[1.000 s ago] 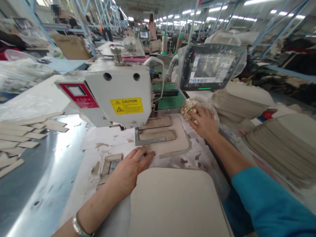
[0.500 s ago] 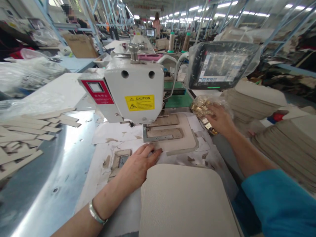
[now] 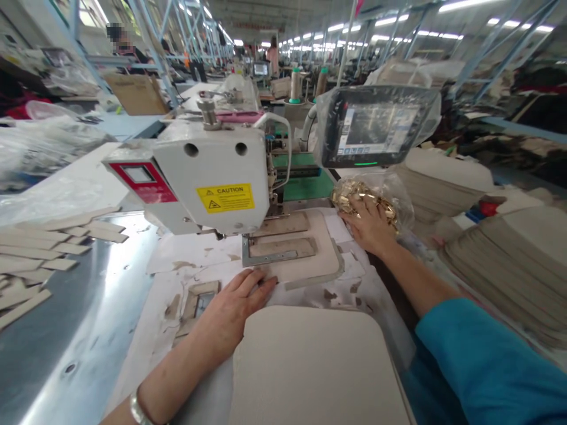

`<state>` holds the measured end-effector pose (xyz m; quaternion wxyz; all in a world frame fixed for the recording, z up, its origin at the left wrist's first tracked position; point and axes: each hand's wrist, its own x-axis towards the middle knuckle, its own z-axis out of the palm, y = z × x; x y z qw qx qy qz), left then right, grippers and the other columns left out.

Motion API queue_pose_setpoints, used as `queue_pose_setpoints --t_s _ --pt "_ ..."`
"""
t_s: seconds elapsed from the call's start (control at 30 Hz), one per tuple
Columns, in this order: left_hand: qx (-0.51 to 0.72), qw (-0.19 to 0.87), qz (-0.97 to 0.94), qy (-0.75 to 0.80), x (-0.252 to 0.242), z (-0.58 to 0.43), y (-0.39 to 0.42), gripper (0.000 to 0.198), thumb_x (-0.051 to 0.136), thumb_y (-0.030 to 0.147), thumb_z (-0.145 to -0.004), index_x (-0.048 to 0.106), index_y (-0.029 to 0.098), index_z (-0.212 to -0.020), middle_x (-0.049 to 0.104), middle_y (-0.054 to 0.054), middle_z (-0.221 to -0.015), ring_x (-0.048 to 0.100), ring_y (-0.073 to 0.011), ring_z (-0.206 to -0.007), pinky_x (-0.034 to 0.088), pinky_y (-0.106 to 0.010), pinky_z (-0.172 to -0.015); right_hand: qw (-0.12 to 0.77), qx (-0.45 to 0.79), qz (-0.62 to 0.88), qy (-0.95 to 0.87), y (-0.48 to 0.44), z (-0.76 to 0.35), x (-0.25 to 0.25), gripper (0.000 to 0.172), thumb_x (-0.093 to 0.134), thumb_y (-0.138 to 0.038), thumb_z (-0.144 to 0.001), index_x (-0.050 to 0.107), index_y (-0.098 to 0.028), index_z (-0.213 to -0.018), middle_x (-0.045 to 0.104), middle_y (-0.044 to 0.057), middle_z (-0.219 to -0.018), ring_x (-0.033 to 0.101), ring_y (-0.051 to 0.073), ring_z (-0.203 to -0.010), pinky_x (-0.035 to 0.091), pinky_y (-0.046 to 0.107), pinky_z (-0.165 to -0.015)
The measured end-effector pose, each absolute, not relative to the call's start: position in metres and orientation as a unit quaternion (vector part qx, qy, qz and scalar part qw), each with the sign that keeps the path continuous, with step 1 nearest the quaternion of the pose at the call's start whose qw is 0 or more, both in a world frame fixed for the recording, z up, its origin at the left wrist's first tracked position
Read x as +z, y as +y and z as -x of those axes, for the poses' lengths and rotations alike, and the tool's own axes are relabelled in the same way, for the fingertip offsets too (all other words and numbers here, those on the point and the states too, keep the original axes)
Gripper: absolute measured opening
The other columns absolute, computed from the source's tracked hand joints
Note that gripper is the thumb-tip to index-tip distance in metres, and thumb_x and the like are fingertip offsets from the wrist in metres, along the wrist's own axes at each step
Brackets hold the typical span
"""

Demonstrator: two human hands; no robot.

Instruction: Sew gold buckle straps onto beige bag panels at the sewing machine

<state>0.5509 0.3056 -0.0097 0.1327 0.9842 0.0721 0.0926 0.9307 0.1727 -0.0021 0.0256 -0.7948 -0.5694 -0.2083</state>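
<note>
My left hand [image 3: 243, 304] lies with fingers stretched out at the near edge of a beige panel [image 3: 325, 236], beside the metal clamp frame [image 3: 266, 258] of a white sewing machine [image 3: 177, 171]. Over on the right, my right hand [image 3: 371, 227] rests with spread fingers on a heap of shiny gold metal pieces [image 3: 349, 198] in a clear plastic bag [image 3: 404, 209]. Its fingertips touch the pieces; none is visibly gripped. In front of me sits a stack of beige rounded panels [image 3: 310, 366], close to my left wrist.
Beige strips [image 3: 48, 242] lie on the metal table [image 3: 88, 319] at left. A small rectangular frame [image 3: 199, 301] lies left of my hand. A control screen [image 3: 378, 127] stands behind the bag. Large stacks of beige panels [image 3: 509, 271] fill the right side.
My right hand has shifted onto the gold pieces, its fingers now spread over the heap. My left hand keeps its place by the panel. The view has turned slightly right.
</note>
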Motion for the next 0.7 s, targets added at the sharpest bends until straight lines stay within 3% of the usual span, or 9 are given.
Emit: queue_pose_setpoints --t_s 0.23,0.37,0.47,0.7 --pt "0.077 0.131 -0.986 0.071 0.000 -0.552 0.302 0.062 0.055 0.013 -0.081 0.047 0.020 -0.143 0.048 -0.013 -0.137 0.040 -0.0297 -0.129 0.040 -0.050 -0.111 0.077 -0.179 0.823 -0.534 0.178 -0.946 0.000 0.040 0.046 -0.015 -0.088 0.070 -0.024 -0.118 0.044 0.009 -0.151 0.033 0.039 -0.139 0.032 0.067 -0.104" --pt "0.075 0.136 -0.985 0.076 0.004 -0.553 0.300 0.059 0.055 0.014 -0.084 0.047 0.018 -0.142 0.048 -0.013 -0.137 0.040 -0.0290 -0.129 0.040 -0.049 -0.111 0.186 -0.163 0.792 -0.558 0.165 -0.909 0.016 0.036 0.043 -0.021 -0.092 0.068 -0.018 -0.118 0.054 0.013 -0.142 0.039 0.034 -0.138 0.028 0.062 -0.111" --pt "0.077 0.141 -0.984 0.081 0.004 -0.553 0.299 0.053 0.053 0.018 -0.089 0.047 0.017 -0.142 0.049 -0.014 -0.137 0.041 -0.0285 -0.129 0.039 -0.048 -0.112 0.264 -0.080 0.706 -0.653 0.147 -0.860 0.020 0.036 0.045 -0.024 -0.094 0.063 -0.019 -0.125 0.061 0.012 -0.135 0.051 0.026 -0.132 0.041 0.048 -0.111" --pt "0.109 0.172 -0.974 0.103 0.004 -0.555 0.298 0.038 0.042 0.022 -0.099 0.051 0.016 -0.136 0.055 -0.013 -0.132 0.047 -0.0253 -0.124 0.045 -0.047 -0.108 0.245 -0.006 0.672 -0.699 0.124 -0.825 -0.008 0.033 0.051 -0.021 -0.093 0.067 -0.021 -0.122 0.066 0.011 -0.127 0.060 0.024 -0.122 0.051 0.044 -0.104"
